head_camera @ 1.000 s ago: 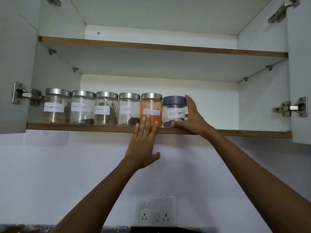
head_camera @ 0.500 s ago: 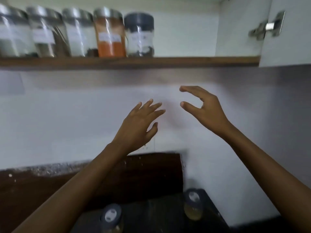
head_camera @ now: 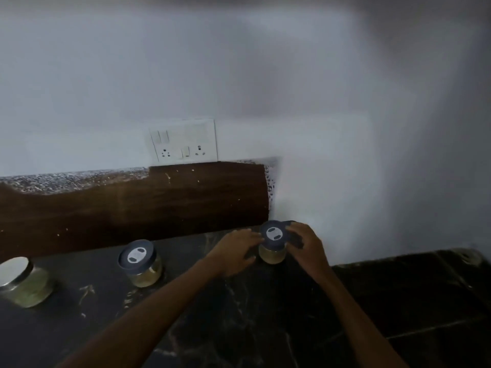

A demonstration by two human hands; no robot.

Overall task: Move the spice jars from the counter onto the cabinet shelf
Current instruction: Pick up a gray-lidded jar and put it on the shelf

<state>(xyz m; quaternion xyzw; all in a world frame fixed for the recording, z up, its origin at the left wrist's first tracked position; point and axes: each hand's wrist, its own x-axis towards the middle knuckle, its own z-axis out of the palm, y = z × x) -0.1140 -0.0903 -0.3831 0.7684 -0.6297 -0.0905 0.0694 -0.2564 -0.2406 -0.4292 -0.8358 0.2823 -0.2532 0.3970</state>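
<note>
grey-lidded spice jar (head_camera: 272,241) with yellowish powder sits on the dark marble counter (head_camera: 265,328) near the wall corner, both hands around it. left hand (head_camera: 233,252) has fingers (head_camera: 251,235) loosely spread against the jar's left side; right hand (head_camera: 305,245) curls over the lid's right edge, fingers wrapping it. too blurry to tell if either grip is firm yet. best to close both palms on the glass body below the lid, not the lid alone, since the lid could pop off on the lift, then raise straight up. two more jars wait on the counter to the left: another grey-lidded jar (head_camera: 140,262) and a steel-lidded jar (head_camera: 22,281). cabinet shelf is out of view.
</note>
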